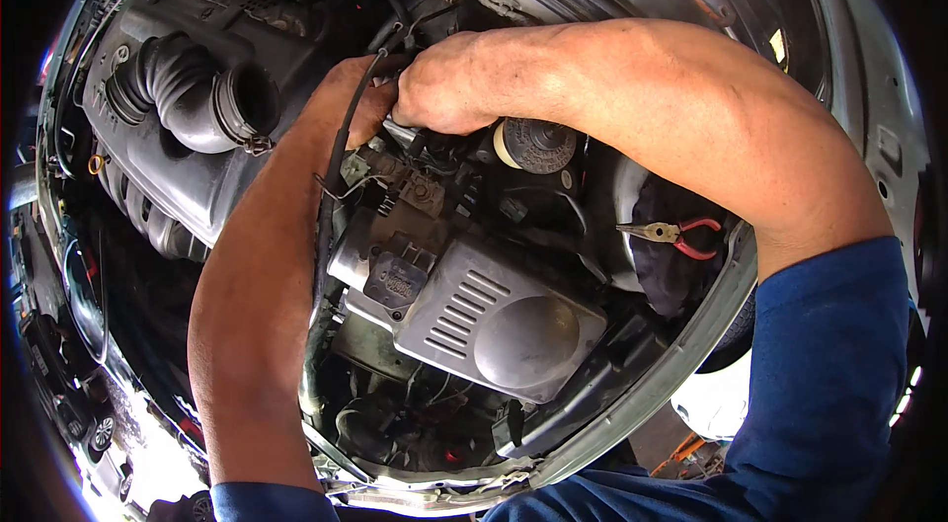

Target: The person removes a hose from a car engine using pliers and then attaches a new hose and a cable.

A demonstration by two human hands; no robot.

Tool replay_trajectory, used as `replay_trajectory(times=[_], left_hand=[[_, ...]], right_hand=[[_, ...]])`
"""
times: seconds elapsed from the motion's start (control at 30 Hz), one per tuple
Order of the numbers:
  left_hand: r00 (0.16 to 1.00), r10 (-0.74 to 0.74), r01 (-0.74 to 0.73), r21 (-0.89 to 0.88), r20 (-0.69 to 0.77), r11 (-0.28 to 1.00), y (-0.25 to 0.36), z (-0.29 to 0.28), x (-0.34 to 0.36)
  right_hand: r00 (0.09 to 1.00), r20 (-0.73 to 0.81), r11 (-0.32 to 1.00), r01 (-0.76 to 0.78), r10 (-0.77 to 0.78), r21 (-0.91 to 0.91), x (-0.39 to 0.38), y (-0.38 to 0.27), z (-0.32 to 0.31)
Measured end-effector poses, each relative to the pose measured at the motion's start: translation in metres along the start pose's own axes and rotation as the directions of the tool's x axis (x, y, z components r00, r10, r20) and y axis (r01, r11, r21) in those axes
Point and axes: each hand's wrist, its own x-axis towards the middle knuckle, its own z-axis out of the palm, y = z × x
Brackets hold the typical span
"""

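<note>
Both my hands reach deep into an engine bay, close together near the back of it. My left hand (357, 99) has its fingers curled in beside a thin black cable (341, 145), which runs past it. Just to its right, my right hand (437, 87) is closed like a fist, knuckles up. The fingertips of both hands are hidden, so what they grip among the hoses and metal parts cannot be made out. Below the hands lie a dirty metal part with connectors (420, 191) and a grey air filter box (454, 320). A reservoir with a black cap (541, 147) stands under my right forearm.
Needle-nose pliers with red handles (681, 234) rest at the right, near the fender edge. To the left, a ribbed black intake hose (188, 92) lies on the dark engine cover (237, 171), its end open. The front body edge (632, 433) curves round below.
</note>
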Motion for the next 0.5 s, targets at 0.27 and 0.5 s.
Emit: replay_trajectory(times=[0.27, 0.5], left_hand=[[1.000, 0.022, -0.023, -0.089, -0.014, 0.996, -0.010, 0.003, 0.001], [1.000, 0.014, -0.016, -0.053, -0.024, 0.998, -0.007, 0.004, 0.001]], right_hand=[[0.998, 0.033, 0.999, 0.047, -0.047, 0.017, 0.001, -0.002, -0.002], [0.995, 0.002, 0.994, 0.101, -0.101, -0.040, 0.018, 0.003, 0.015]])
